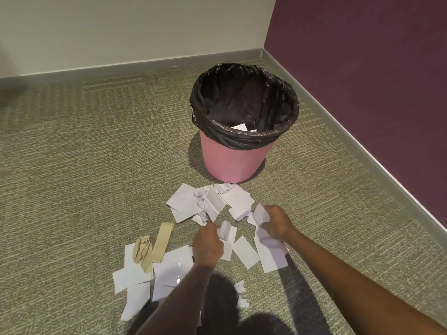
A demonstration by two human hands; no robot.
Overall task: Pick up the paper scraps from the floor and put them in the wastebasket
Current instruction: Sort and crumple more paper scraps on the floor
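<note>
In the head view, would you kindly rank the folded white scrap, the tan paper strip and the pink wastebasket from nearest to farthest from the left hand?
1. folded white scrap: right at the fingers of the left hand, on their right side.
2. tan paper strip: on the carpet to the hand's left.
3. pink wastebasket: ahead, beyond the white pile.

Pink wastebasket (233,163), black liner (244,97), white scraps (193,201), purple wall (362,56)
</note>
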